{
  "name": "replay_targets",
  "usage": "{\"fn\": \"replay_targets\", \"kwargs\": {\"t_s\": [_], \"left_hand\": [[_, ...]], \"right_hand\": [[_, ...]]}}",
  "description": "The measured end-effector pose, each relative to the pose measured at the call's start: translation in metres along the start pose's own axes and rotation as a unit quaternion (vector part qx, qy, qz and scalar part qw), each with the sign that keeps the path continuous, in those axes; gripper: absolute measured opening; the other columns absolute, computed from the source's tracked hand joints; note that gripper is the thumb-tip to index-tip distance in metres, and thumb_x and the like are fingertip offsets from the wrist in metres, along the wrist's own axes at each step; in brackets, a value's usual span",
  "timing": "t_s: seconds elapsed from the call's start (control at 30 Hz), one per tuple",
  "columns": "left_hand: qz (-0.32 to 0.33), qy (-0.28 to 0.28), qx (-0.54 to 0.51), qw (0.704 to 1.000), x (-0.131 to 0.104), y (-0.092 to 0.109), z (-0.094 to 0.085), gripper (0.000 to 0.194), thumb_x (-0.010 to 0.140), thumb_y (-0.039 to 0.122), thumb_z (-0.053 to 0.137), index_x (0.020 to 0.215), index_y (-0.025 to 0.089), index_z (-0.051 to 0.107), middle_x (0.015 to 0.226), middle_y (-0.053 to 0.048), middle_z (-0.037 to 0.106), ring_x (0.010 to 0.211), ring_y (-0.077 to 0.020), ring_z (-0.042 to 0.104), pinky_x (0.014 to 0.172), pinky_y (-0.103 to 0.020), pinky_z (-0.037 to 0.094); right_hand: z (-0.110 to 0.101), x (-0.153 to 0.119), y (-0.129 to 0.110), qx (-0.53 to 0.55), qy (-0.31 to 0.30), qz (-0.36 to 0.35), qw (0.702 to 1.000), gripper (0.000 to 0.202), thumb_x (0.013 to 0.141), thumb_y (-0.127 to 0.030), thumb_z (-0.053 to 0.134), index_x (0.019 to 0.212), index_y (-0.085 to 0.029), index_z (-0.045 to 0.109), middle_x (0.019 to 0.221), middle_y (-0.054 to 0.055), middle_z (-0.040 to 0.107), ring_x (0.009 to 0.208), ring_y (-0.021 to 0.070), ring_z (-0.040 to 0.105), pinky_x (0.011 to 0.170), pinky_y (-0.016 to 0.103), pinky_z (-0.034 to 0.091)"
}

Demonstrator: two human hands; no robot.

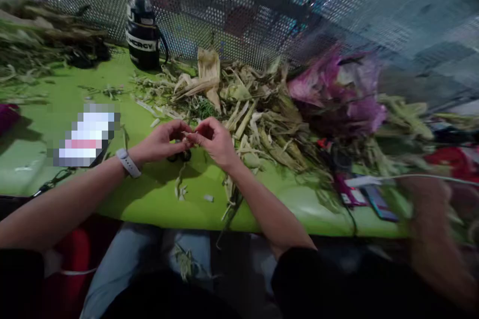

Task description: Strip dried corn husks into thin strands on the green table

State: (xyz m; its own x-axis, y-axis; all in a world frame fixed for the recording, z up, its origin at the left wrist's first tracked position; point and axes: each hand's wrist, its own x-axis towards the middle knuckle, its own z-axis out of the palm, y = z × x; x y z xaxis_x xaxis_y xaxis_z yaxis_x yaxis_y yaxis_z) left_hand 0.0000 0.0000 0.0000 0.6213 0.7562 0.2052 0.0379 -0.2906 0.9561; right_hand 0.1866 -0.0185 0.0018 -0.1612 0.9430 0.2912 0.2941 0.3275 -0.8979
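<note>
Above the green table (149, 199), my left hand (162, 140) and my right hand (215, 142) meet fingertip to fingertip. Both are closed in a pinch on a small pale strip (186, 135), too small to name for certain. Just below the fingers sits a small dark round thing (183, 153), partly covered by them. A thin withered strip (180, 184) lies on the table under the hands. Right behind them rises a heap of dry husks and leaves (239, 94), which look like corn husks. My left wrist wears a pale watch band (128, 163).
A black flask with a handle (144, 40) stands at the back left. A phone with a blurred screen (84, 134) lies left. Right are a pink plastic bag (337, 89), another phone (379, 202), a white cable (419, 176) and another person's arm (430, 224). Perforated mesh (232, 5) borders the back.
</note>
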Motion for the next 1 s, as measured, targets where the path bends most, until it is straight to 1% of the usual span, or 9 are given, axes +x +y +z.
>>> {"fn": "replay_targets", "kwargs": {"t_s": [0.1, 0.2, 0.3, 0.43, 0.53, 0.67, 0.77, 0.9, 1.0], "left_hand": [[0.005, 0.016, 0.012, 1.0, -0.001, -0.002, -0.001, 0.039, 0.077, 0.031, 0.07, 0.106, 0.013, 0.05, 0.086, -0.004, 0.062, 0.076, -0.0141, 0.061, 0.067, -0.027, 0.05], [0.011, 0.007, 0.022, 1.0, -0.001, -0.003, 0.0, 0.043, 0.076, 0.026, 0.07, 0.11, 0.015, 0.047, 0.083, -0.001, 0.06, 0.073, -0.0119, 0.059, 0.064, -0.025, 0.048], [0.011, -0.007, 0.023, 1.0, -0.001, -0.005, 0.002, 0.04, 0.075, 0.022, 0.07, 0.107, 0.015, 0.047, 0.08, 0.0, 0.06, 0.071, -0.0104, 0.058, 0.063, -0.023, 0.048], [-0.005, -0.013, 0.017, 1.0, 0.0, -0.01, 0.002, 0.038, 0.074, 0.025, 0.072, 0.101, 0.016, 0.046, 0.079, 0.0, 0.061, 0.068, -0.0102, 0.059, 0.06, -0.023, 0.047], [-0.027, -0.01, 0.026, 0.999, 0.001, -0.013, 0.0, 0.037, 0.073, 0.029, 0.074, 0.097, 0.016, 0.049, 0.081, -0.002, 0.063, 0.071, -0.012, 0.061, 0.062, -0.024, 0.049], [-0.083, -0.028, 0.028, 0.996, 0.001, -0.013, -0.003, 0.033, 0.074, 0.033, 0.073, 0.096, 0.012, 0.059, 0.082, -0.006, 0.068, 0.071, -0.0143, 0.063, 0.062, -0.026, 0.05], [-0.106, -0.063, 0.003, 0.992, 0.001, -0.011, -0.005, 0.027, 0.076, 0.033, 0.072, 0.09, 0.011, 0.067, 0.083, -0.008, 0.071, 0.069, -0.0136, 0.063, 0.063, -0.026, 0.049], [-0.096, -0.109, -0.008, 0.989, 0.0, -0.007, -0.005, 0.024, 0.077, 0.032, 0.071, 0.09, 0.013, 0.07, 0.082, -0.005, 0.071, 0.071, -0.0138, 0.062, 0.067, -0.027, 0.049], [-0.087, -0.135, -0.004, 0.987, -0.001, -0.002, -0.004, 0.023, 0.078, 0.032, 0.07, 0.089, 0.013, 0.071, 0.08, -0.004, 0.069, 0.07, -0.013, 0.059, 0.067, -0.026, 0.047]], "right_hand": [[0.0, -0.002, 0.0, 0.004, -0.032, 0.005, 0.999, 0.039, 0.076, -0.054, 0.071, 0.086, -0.019, 0.056, 0.071, -0.002, 0.057, 0.063, 0.0109, 0.053, 0.06, 0.025, 0.042], [-0.001, -0.003, 0.001, -0.009, -0.058, 0.027, 0.998, 0.036, 0.076, -0.051, 0.071, 0.084, -0.019, 0.056, 0.07, -0.001, 0.059, 0.062, 0.0117, 0.054, 0.059, 0.026, 0.042], [-0.001, -0.003, 0.002, -0.021, -0.085, 0.051, 0.995, 0.033, 0.074, -0.046, 0.074, 0.077, -0.018, 0.056, 0.065, -0.002, 0.057, 0.058, 0.0112, 0.05, 0.056, 0.026, 0.04], [-0.001, -0.001, 0.002, -0.01, -0.116, 0.053, 0.992, 0.02, 0.081, -0.036, 0.065, 0.076, -0.018, 0.057, 0.063, -0.003, 0.054, 0.057, 0.0102, 0.046, 0.057, 0.026, 0.039], [0.001, -0.002, 0.0, -0.044, -0.09, 0.034, 0.994, 0.015, 0.083, -0.03, 0.063, 0.075, -0.018, 0.059, 0.07, -0.001, 0.056, 0.066, 0.0122, 0.051, 0.066, 0.029, 0.043], [0.003, -0.004, -0.004, -0.115, -0.019, 0.007, 0.993, 0.012, 0.078, -0.026, 0.07, 0.07, -0.019, 0.064, 0.077, 0.001, 0.053, 0.08, 0.0158, 0.052, 0.078, 0.033, 0.044], [0.005, -0.004, -0.003, -0.081, -0.008, 0.029, 0.996, 0.017, 0.076, -0.031, 0.073, 0.068, -0.019, 0.065, 0.077, 0.0, 0.051, 0.076, 0.0146, 0.051, 0.076, 0.033, 0.044], [0.009, -0.004, 0.0, 0.019, -0.018, 0.082, 0.996, 0.034, 0.071, -0.049, 0.076, 0.067, -0.018, 0.063, 0.074, 0.0, 0.052, 0.066, 0.0119, 0.049, 0.065, 0.03, 0.044], [0.012, -0.005, 0.0, 0.051, -0.016, 0.09, 0.995, 0.038, 0.07, -0.054, 0.075, 0.068, -0.018, 0.061, 0.073, 0.0, 0.053, 0.065, 0.0119, 0.05, 0.062, 0.029, 0.043]]}}
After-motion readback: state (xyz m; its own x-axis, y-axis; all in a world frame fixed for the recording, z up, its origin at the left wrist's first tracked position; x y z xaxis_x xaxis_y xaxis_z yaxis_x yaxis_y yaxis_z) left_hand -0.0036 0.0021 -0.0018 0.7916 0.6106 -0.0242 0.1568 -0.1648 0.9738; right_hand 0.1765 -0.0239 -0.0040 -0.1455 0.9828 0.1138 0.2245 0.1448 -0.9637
